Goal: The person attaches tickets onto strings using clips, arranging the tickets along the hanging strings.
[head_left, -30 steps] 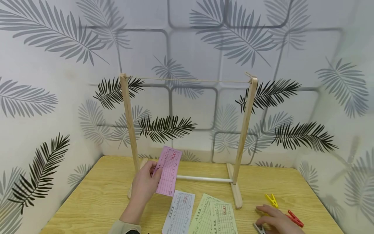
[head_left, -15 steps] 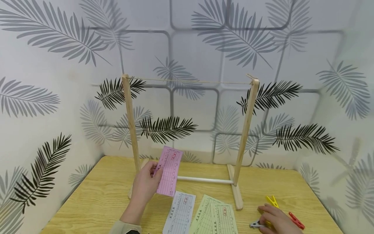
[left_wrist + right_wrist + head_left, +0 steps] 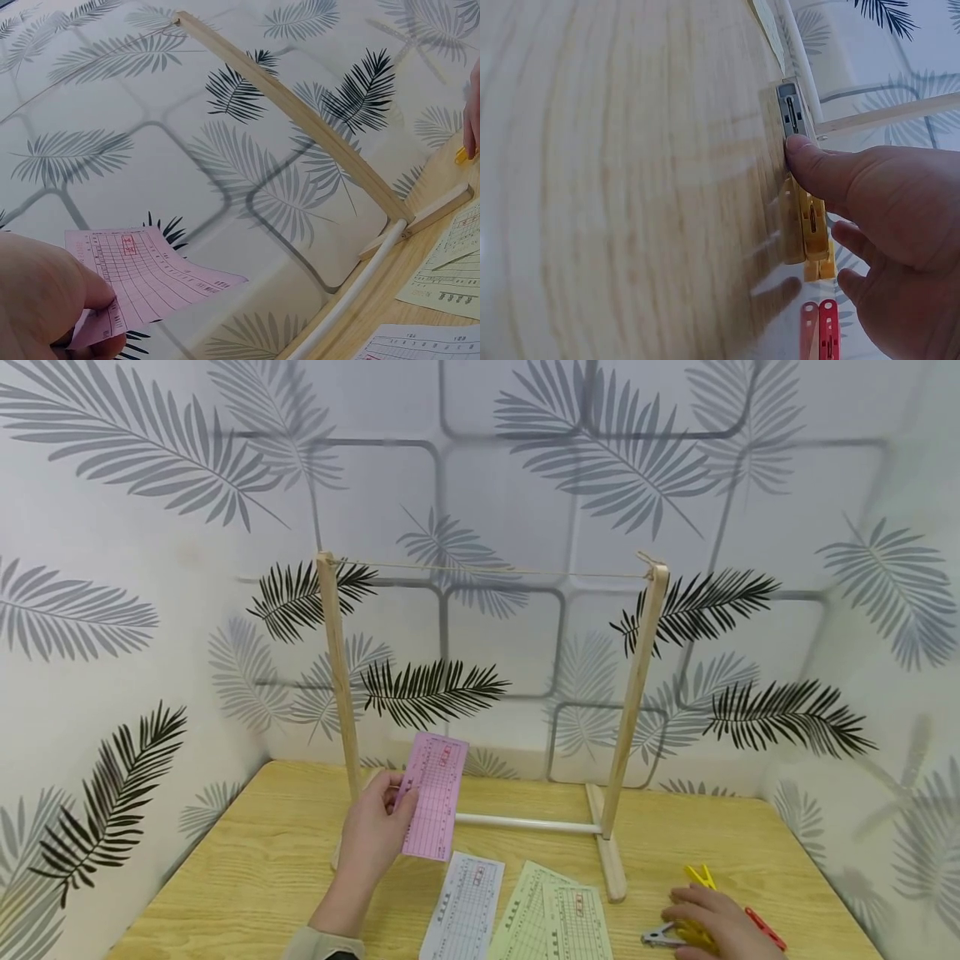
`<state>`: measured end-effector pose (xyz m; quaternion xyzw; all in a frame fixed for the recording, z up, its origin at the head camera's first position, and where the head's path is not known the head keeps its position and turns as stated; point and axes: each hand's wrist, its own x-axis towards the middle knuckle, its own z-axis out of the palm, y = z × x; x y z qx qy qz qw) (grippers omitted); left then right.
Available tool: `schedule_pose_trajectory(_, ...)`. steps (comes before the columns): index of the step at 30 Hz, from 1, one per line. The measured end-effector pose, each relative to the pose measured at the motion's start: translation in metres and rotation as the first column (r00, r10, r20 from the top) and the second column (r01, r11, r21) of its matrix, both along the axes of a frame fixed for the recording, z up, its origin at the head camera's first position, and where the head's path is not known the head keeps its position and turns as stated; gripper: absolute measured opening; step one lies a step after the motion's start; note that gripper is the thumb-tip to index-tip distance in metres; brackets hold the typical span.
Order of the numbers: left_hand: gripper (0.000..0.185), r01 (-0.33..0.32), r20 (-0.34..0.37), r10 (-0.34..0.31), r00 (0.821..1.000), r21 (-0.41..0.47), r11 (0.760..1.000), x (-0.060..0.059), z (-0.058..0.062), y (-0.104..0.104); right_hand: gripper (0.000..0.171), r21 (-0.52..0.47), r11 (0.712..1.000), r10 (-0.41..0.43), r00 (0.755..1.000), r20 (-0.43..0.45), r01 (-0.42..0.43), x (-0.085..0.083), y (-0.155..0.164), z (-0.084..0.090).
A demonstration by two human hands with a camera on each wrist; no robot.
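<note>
My left hand point(image 3: 375, 827) pinches a pink printed slip point(image 3: 435, 797) by its left edge and holds it up above the table. The left wrist view shows the thumb on the face of the slip point(image 3: 142, 281). At the right, my right hand point(image 3: 712, 922) is low over the clothespins. Its thumb touches one end of a grey clothespin point(image 3: 789, 105); I cannot tell whether a finger grips the other side. An orange-yellow clothespin point(image 3: 814, 225) lies beneath the hand. A yellow clothespin point(image 3: 701, 877) and a red clothespin point(image 3: 765, 928) lie beside it.
A wooden frame point(image 3: 637, 693) with a string point(image 3: 487, 568) across its top and a white rod point(image 3: 528, 823) low down stands at the back. In front lie a pale blue slip point(image 3: 463, 906) and overlapping green slips point(image 3: 577, 922). A patterned wall closes off the back.
The grey clothespin has turned more sideways under my right hand, which has shifted slightly. My left hand and the pink slip stay nearly still.
</note>
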<state>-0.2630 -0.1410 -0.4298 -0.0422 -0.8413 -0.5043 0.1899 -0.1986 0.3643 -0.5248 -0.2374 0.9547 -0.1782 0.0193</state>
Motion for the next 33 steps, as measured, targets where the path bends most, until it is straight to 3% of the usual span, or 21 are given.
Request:
schedule_pose_trajectory(4, 0.016, -0.010, 0.000, 0.010, 1.000, 0.006, 1.000, 0.000, 0.000, 0.000, 0.031, -0.014, 0.998, 0.054, 0.998, -0.015, -0.054, -0.008, 0.013, -0.014)
schedule_pose_trajectory(8, 0.017, -0.009, 0.016, 0.009, 1.000, 0.003, 1.000, -0.001, 0.000, 0.000, 0.027, -0.051, 0.994, 0.092, 0.992, -0.086, -0.097, -0.019, 0.032, -0.039)
schedule_pose_trajectory(11, 0.018, -0.006, 0.030, 0.006, 1.000, 0.006, 1.000, -0.002, 0.000, 0.000, 0.025, -0.066, 0.995, 0.074, 0.992, -0.100, -0.080, -0.024, 0.040, -0.051)
schedule_pose_trajectory(14, 0.019, -0.001, 0.031, 0.001, 1.000, 0.011, 1.000, -0.002, 0.000, 0.000, 0.022, -0.093, 0.994, 0.059, 0.998, -0.032, -0.061, -0.020, 0.037, -0.042)
schedule_pose_trajectory(18, 0.018, -0.005, 0.031, 0.004, 1.000, 0.015, 1.000, -0.003, -0.001, 0.000, 0.020, -0.101, 0.995, 0.020, 0.999, 0.040, -0.016, -0.008, 0.021, -0.017)
schedule_pose_trajectory(25, 0.018, 0.003, 0.039, -0.005, 0.999, 0.041, 0.999, 0.001, 0.001, -0.002, 0.027, -0.129, 0.989, -0.079, 0.997, -0.016, 0.076, 0.004, -0.004, 0.006)
schedule_pose_trajectory(29, 0.018, 0.003, 0.041, -0.005, 0.999, 0.051, 0.999, 0.002, 0.003, -0.003, 0.034, -0.217, 0.953, -0.204, 0.977, 0.059, 0.212, 0.007, -0.022, 0.020)
schedule_pose_trajectory(33, 0.017, 0.000, 0.046, -0.002, 0.999, 0.056, 0.998, 0.003, 0.005, -0.004, 0.041, -0.277, 0.885, -0.332, 0.924, 0.189, 0.375, 0.007, -0.041, 0.036)
